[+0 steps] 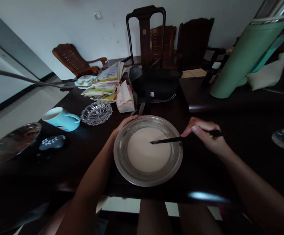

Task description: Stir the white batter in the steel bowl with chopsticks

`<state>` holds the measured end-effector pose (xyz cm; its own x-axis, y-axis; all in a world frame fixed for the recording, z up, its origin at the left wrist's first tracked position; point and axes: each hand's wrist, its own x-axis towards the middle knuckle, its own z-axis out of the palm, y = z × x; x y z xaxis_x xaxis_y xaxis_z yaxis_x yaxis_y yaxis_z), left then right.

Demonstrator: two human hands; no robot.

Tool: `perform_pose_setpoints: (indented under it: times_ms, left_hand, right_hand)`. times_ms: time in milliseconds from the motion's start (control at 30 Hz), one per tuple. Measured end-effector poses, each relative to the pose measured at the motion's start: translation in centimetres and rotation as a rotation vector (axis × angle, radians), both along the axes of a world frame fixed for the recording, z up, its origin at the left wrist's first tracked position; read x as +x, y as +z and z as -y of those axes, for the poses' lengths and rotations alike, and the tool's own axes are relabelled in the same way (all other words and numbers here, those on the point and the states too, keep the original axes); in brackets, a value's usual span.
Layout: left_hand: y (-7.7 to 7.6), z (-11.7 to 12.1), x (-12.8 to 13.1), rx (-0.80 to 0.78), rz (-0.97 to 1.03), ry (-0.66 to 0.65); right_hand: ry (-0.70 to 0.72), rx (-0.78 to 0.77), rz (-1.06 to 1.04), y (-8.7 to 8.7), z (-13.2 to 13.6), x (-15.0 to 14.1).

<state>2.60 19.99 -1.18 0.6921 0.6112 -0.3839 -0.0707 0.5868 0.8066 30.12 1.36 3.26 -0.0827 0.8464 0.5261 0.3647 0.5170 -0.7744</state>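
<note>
A wide metal bowl (144, 180) rests near the table's front edge, holding a smooth off-white liquid (148, 158). My left hand (125, 122) curls around the bowl's far left rim; part of its fingers is hidden behind the bowl. To the right, my right hand (204, 130) is closed around black chopsticks (167, 140). They cross the bowl's right rim nearly level, and their tips touch or hover just over the middle of the liquid; I cannot tell which.
Left of the bowl are a blue mug (63, 119), a glass dish (96, 113), a grey patterned object (52, 142) and a dark bowl (14, 140). Behind stand a tissue pack (125, 99), stacked booklets (105, 86) and a black bag (157, 85). A green flask (246, 60) stands right.
</note>
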Motion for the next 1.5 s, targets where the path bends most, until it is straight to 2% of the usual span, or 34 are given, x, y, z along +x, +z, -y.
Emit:
perform_pose_setpoints:
  times_ms: [67,133,300,367,433,500,567,667,767,833,900,1000,1067,1133,1200,1267,1400,1500]
  left_hand:
    - [-0.3,-0.3,-0.1,-0.007,-0.012,-0.044]
    - [-0.4,-0.4,-0.2,-0.004,-0.025,-0.060]
    - [-0.1,-0.3,-0.1,0.009,-0.046,-0.046]
    - [0.0,-0.2,0.0,0.010,-0.046,-0.045]
    - [0.0,-0.2,0.1,0.005,-0.043,-0.041]
    - [0.0,-0.2,0.1,-0.001,-0.046,-0.039]
    - [0.0,-0.2,0.1,-0.004,-0.057,-0.041]
    - [0.1,-0.3,0.2,0.008,-0.057,-0.054]
    - [0.4,-0.1,0.2,0.030,-0.041,-0.065]
    - [0.5,0.0,0.3,0.030,-0.034,-0.065]
    - [0.4,0.0,0.3,0.021,-0.022,-0.068]
    - [0.1,-0.2,0.2,0.018,0.007,-0.082]
    - [0.0,-0.3,0.2,0.021,0.025,-0.092]
    - [0.0,-0.3,0.3,0.021,0.040,-0.096]
    - [0.1,-0.1,0.3,0.018,0.045,-0.093]
    - [0.3,0.0,0.4,0.017,0.039,-0.085]
    - [0.5,0.2,0.4,0.018,0.007,-0.072]
    - [0.7,0.2,0.4,0.018,0.000,-0.077]
  right_hand:
    - [-0.005,-0.014,-0.125,0.0,0.2,0.4]
    - [0.047,-0.026,-0.159,-0.1,0.3,0.3]
    - [0.168,-0.047,0.111,-0.4,-0.2,-0.9]
    - [0.127,-0.012,0.151,-0.4,-0.4,-0.9]
    - [0.024,0.013,0.129,-0.3,-0.4,-0.5]
    - [-0.083,0.018,0.030,-0.1,-0.2,0.1]
    - [-0.109,0.017,-0.116,0.0,0.1,0.5]
    - [0.021,-0.016,-0.187,0.1,0.4,0.3]
    - [0.200,-0.057,0.021,0.0,0.1,-0.7]
    - [0.248,-0.031,0.138,-0.2,-0.2,-1.2]
    - [0.216,0.026,0.185,-0.2,-0.5,-1.4]
    - [0.032,0.067,0.168,-0.1,-0.4,-0.8]
    - [-0.096,0.061,0.081,0.1,-0.2,-0.2]
    - [-0.149,0.055,-0.061,0.2,0.1,0.3]
    - [-0.122,0.032,-0.205,0.2,0.3,0.5]
    - [-0.042,-0.017,-0.262,0.1,0.4,0.3]
    - [0.118,-0.097,-0.014,0.0,0.1,-0.7]
    - [0.189,-0.007,0.157,-0.3,-0.3,-1.5]
